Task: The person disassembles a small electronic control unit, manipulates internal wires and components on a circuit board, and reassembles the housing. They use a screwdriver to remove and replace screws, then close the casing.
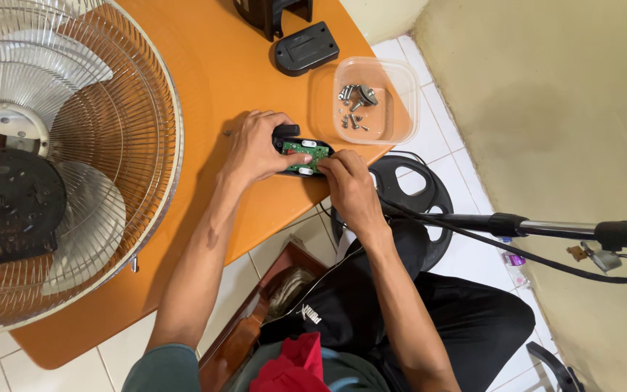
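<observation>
My left hand (pixel 255 149) grips the left end of a black switch housing (pixel 289 132) lying on the orange table (pixel 205 80). A green circuit board (pixel 301 154) with white and red buttons sits inside the housing. My right hand (pixel 350 187) presses its fingertips on the right end of the board at the table's edge.
A large fan head with a wire grille (pixel 52 160) lies on the table's left. A clear plastic tub (pixel 400 109) holds several screws. Black cover parts (pixel 306 47) lie at the back. A black fan base (pixel 408 192), its pole (pixel 546 229) and a cable are on the tiled floor.
</observation>
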